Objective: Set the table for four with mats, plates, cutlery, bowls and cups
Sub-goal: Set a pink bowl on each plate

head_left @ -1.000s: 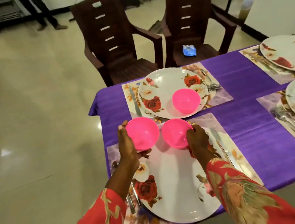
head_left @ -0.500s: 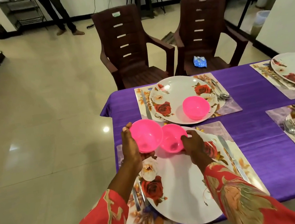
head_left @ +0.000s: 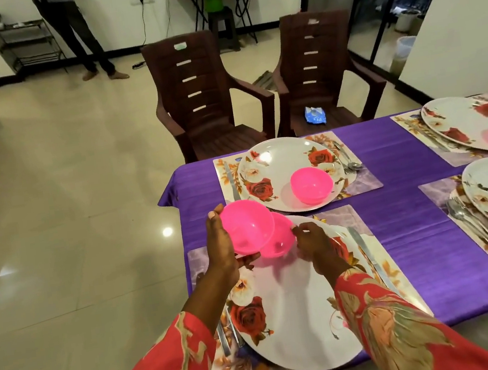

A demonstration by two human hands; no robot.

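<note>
Two pink bowls, side by side a second ago, now overlap: upper bowl gripped in left hand, lower bowl pinched by right hand, above near plate on desk. Likely restacking; this setting lacks its bowl.

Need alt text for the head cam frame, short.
A person holds two pink bowls, one in the left hand and one at the right hand, over the nearest floral plate on a purple-clothed table. Three more plates sit on mats; two carry a pink bowl.
</note>
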